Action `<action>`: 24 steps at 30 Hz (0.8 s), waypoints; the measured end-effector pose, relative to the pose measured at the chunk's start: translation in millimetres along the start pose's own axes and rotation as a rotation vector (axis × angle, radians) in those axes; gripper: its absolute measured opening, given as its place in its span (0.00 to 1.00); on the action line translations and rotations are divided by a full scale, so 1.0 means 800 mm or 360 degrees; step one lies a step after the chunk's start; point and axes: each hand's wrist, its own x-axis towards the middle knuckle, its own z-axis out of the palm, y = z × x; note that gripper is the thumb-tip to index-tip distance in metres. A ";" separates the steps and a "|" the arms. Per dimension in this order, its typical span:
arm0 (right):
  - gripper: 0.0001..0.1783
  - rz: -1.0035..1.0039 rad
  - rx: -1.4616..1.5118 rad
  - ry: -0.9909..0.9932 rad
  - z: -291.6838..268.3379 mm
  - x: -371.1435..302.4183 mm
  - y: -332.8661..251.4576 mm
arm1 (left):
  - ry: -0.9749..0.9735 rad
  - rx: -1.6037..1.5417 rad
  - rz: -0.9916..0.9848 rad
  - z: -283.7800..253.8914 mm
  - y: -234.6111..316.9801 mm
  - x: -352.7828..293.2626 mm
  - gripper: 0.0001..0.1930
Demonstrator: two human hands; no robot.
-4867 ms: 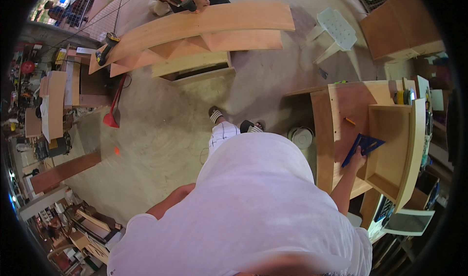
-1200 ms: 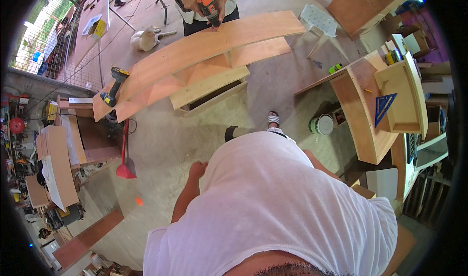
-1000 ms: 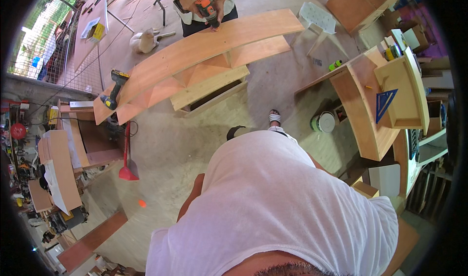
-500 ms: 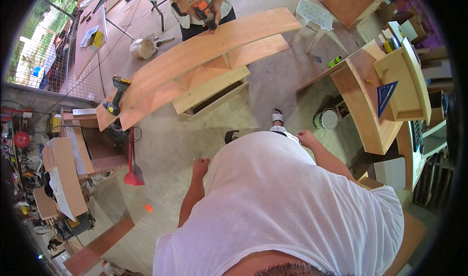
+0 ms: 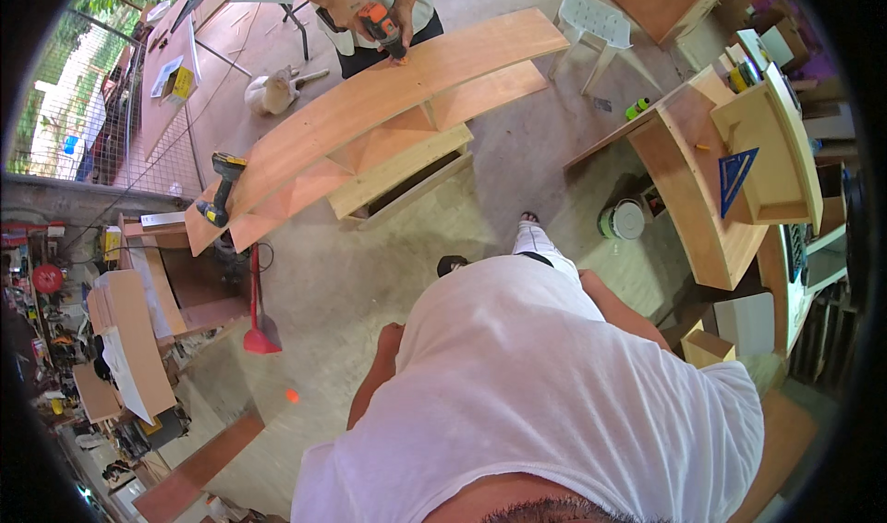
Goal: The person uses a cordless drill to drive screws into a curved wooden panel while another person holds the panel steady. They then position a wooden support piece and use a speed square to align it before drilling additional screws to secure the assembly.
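Observation:
My left hand (image 5: 392,338) hangs low beside my white shirt (image 5: 517,338), with its fingers mostly turned away from view. On the other side, my right hand (image 5: 589,281) is largely hidden behind the shirt, and its fingers cannot be made out. Neither hand visibly touches any object. Ahead of me lies a long wooden shelf unit (image 5: 370,107), its upper panel facing up. Across it, another person's hands hold an orange and black power drill (image 5: 381,24) against the panel. A yellow and black cordless drill (image 5: 222,188) rests on the unit's left end.
A red long-handled dustpan (image 5: 261,341) stands left on the concrete floor. To the right are a paint bucket (image 5: 625,220) and a curved-looking wooden cabinet (image 5: 693,190) bearing a blue set square (image 5: 736,181). A white plastic stool (image 5: 596,22) and a cat (image 5: 268,93) are farther off.
Both my hands have drawn back toward my body, the right one further behind the shirt. My feet have shifted in a step. The other person's drill stays at the panel.

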 end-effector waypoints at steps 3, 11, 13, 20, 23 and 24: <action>0.22 -0.0030 0.0021 -0.0004 0.001 0.015 0.033 | 0.0213 0.0135 0.0189 -0.030 0.028 -0.013 0.27; 0.17 0.0025 0.0130 -0.0073 -0.023 0.111 0.075 | 0.0208 -0.0094 0.0279 -0.026 0.107 -0.015 0.28; 0.17 -0.0053 0.0122 -0.0015 -0.065 0.111 0.059 | 0.0188 -0.0083 0.0287 -0.011 0.139 -0.019 0.27; 0.18 0.0027 0.0067 0.0044 -0.155 0.102 0.025 | 0.0151 0.0062 0.0305 0.046 0.235 -0.042 0.23; 0.18 -0.0199 -0.0191 0.0158 -0.147 0.107 0.061 | 0.0263 0.0040 0.0220 0.058 0.263 -0.049 0.23; 0.18 -0.0212 -0.0203 0.0155 -0.134 0.088 0.089 | 0.0284 0.0073 0.0162 0.061 0.270 -0.053 0.23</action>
